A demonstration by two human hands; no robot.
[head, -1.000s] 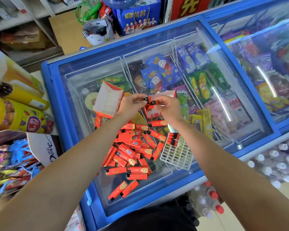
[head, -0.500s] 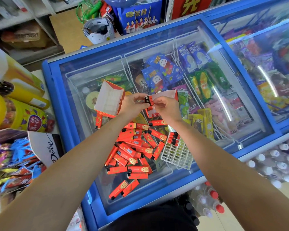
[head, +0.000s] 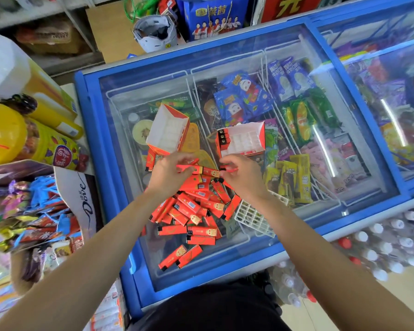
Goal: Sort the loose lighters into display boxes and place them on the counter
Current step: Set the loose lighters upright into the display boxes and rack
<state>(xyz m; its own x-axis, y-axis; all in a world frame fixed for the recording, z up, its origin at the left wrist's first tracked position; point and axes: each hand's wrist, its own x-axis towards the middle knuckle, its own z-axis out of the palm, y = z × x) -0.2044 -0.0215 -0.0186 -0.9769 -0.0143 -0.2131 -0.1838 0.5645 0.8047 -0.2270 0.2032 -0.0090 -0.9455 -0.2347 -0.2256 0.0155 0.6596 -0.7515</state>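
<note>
A heap of loose red lighters (head: 191, 206) lies on the glass lid of a blue chest freezer (head: 89, 120). Two red-and-white display boxes stand behind it: the left box (head: 166, 130) holds none that I can see, the right box (head: 243, 139) has three lighters (head: 222, 137) standing at its left end. My left hand (head: 170, 174) pinches a red lighter (head: 188, 166) at the top of the heap. My right hand (head: 240, 173) pinches another red lighter (head: 230, 168) beside it.
A white plastic grid insert (head: 253, 216) lies right of the heap. Candy displays, a Dove box (head: 81, 199) and yellow jars (head: 7, 132) crowd the counter on the left. Bottled water (head: 380, 244) is stacked on the floor at the right.
Both hands came down from the right display box, where they were setting a lighter in, to the top of the heap, and each now pinches a lighter.
</note>
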